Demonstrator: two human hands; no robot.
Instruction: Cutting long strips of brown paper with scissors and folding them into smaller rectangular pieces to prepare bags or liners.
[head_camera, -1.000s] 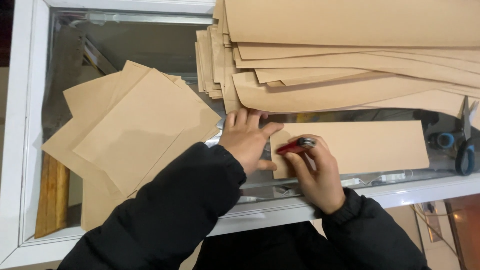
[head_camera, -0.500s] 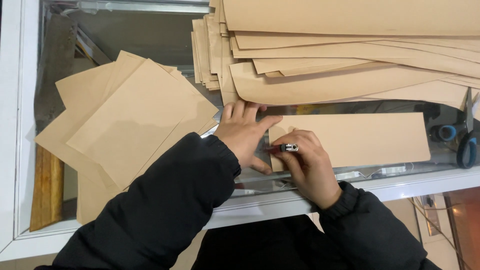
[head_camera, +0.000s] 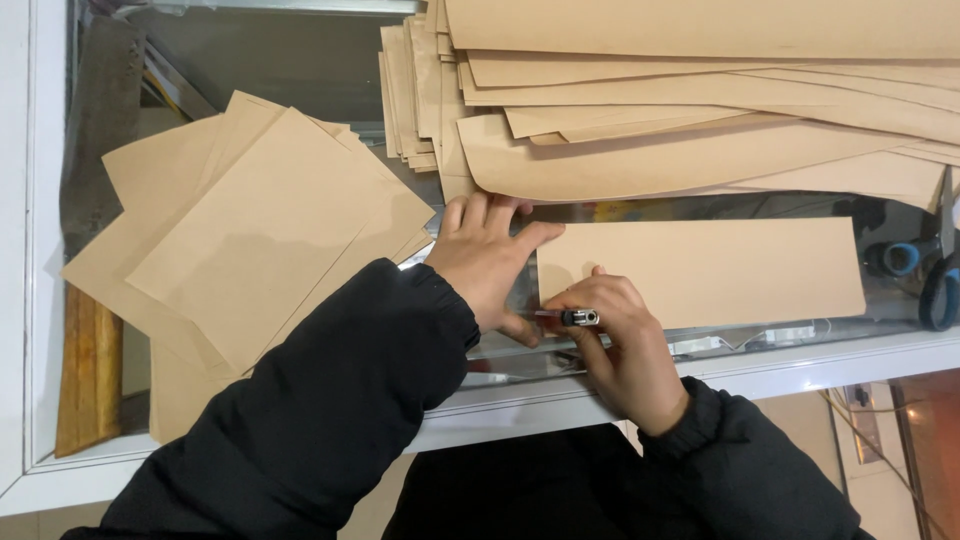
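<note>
My left hand (head_camera: 487, 258) presses flat on a shiny metal straightedge (head_camera: 522, 292) at the left end of a long brown paper strip (head_camera: 705, 270) lying on the glass counter. My right hand (head_camera: 620, 345) grips a small cutter knife (head_camera: 578, 317). Its tip is at the strip's near left corner, beside the straightedge and close to my left thumb. Both sleeves are black.
A fanned pile of brown cut sheets (head_camera: 265, 235) lies to the left. A big stack of long brown paper (head_camera: 700, 110) fills the top. Blue-handled scissors (head_camera: 928, 270) rest at the right. A white frame (head_camera: 800, 360) edges the glass counter near me.
My right hand has drawn the knife toward me along the strip's left edge, down to its near corner. My left hand stays pressed in place.
</note>
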